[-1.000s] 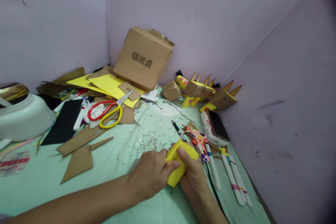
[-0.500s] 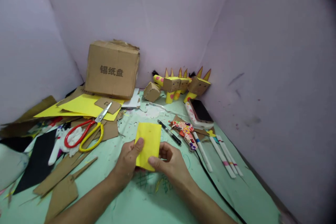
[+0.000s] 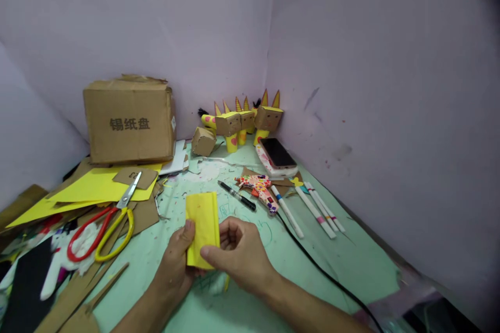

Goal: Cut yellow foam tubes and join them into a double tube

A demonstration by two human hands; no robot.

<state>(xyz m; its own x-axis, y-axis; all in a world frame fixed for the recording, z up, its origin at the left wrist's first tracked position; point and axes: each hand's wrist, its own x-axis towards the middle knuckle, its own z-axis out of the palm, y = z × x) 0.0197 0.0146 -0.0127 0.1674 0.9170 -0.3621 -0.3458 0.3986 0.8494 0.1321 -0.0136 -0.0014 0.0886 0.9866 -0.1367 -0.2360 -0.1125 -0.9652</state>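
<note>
Currently, the left hand (image 3: 177,256) clamps the left edge of a folded yellow paper rectangle (image 3: 202,223); the right hand (image 3: 245,256) pinches its lower right edge.

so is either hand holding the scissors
No, the left hand and right hand are both on the yellow paper, while the scissors lie apart, to their left.

From close above the hands (image 3: 250,256), the head camera looks forward and down, facing the walls' corner (image 3: 270,47).
</note>
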